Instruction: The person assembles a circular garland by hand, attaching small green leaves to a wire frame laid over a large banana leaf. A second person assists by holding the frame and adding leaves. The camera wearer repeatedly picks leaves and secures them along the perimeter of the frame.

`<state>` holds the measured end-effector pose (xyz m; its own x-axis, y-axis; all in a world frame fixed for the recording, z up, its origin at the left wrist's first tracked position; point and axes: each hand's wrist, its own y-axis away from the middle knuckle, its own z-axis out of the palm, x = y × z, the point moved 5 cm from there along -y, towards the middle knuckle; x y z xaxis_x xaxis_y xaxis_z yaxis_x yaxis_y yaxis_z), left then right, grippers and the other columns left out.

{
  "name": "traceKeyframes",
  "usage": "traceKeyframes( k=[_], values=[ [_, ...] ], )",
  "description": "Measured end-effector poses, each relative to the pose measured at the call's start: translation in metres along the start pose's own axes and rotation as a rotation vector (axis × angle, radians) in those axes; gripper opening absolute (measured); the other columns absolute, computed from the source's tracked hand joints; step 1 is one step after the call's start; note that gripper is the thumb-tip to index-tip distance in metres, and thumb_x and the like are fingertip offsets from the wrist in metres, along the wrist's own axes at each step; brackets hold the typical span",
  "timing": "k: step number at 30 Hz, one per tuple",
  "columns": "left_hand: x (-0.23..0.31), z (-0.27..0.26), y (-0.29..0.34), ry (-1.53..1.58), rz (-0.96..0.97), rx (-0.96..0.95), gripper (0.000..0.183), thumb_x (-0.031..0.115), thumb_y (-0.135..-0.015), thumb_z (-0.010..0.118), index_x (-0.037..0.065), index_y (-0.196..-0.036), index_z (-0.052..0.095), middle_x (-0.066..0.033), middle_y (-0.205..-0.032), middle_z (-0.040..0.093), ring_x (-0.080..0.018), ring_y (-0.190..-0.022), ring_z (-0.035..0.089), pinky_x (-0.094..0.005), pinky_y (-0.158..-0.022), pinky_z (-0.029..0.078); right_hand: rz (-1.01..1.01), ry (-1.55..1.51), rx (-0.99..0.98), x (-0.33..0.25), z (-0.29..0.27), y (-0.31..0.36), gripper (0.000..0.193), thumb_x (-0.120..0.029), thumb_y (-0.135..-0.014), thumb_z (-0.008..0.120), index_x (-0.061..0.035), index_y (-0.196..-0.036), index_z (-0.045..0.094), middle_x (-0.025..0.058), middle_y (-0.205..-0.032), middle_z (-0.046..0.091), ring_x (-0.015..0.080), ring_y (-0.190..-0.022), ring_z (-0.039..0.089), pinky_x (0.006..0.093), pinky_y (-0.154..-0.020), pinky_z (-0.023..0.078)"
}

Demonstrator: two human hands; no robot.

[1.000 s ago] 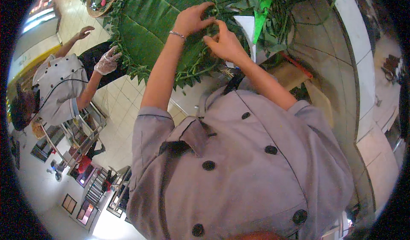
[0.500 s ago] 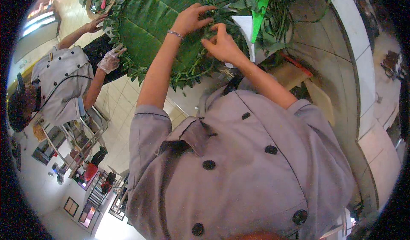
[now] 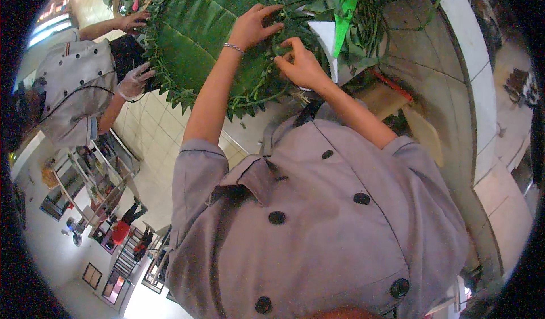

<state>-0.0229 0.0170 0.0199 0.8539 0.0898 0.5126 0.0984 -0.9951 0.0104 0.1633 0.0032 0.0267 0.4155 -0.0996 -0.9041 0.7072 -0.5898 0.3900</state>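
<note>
A large round tray lined with green leaves (image 3: 198, 41) has a twisted green braid (image 3: 269, 72) along its edge and pointed leaf fringes outside it. My left hand (image 3: 255, 25), with a bracelet at its wrist, reaches over the lining and grips the braid at the right edge. Just right of it, my right hand (image 3: 301, 64) pinches the same braid from the outer side, thumb and forefinger bent. The fingertips of both hands are partly hidden among the leaves. Across the tray a co-worker's gloved hand (image 3: 135, 82) and bare hand (image 3: 134, 21) are at its left edge.
Right of the tray lie a bright green strip (image 3: 345, 18), a white sheet (image 3: 326, 38) and a bundle of long green stems (image 3: 392, 7). A wooden stool-like piece (image 3: 392, 100) stands below. A pale curved ledge (image 3: 479, 80) runs along the right. A metal rack (image 3: 99, 171) stands at the left.
My right hand has shifted slightly down and right along the edge, its fingers curling closer. My left hand has barely moved. The co-worker has moved left, and the gloved hand is slightly farther left.
</note>
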Motion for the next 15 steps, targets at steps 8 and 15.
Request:
traceKeyframes(
  k=[8, 15],
  values=[
    [-0.007, 0.004, 0.000, 0.048, 0.025, 0.035, 0.051, 0.048, -0.083, 0.072, 0.027, -0.129, 0.064, -0.0080, -0.096, 0.062, -0.0275, -0.088, 0.064, -0.0387, -0.078, 0.054, 0.073, -0.133, 0.033, 0.025, 0.007, -0.007, 0.045, -0.027, -0.087, 0.070, -0.0041, -0.121, 0.052, 0.0152, -0.089, 0.072, 0.0299, -0.080, 0.071, 0.0414, -0.074, 0.055],
    [-0.015, 0.005, -0.005, 0.211, -0.039, -0.222, 0.061, 0.042, -0.082, 0.074, 0.028, -0.139, 0.056, -0.0137, -0.102, 0.059, -0.0275, -0.094, 0.061, -0.0371, -0.086, 0.052, 0.039, -0.132, 0.056, 0.012, 0.006, -0.003, 0.037, -0.028, -0.086, 0.071, -0.0042, -0.114, 0.065, 0.0147, -0.098, 0.071, 0.0280, -0.090, 0.070, 0.0391, -0.082, 0.055]
  ],
)
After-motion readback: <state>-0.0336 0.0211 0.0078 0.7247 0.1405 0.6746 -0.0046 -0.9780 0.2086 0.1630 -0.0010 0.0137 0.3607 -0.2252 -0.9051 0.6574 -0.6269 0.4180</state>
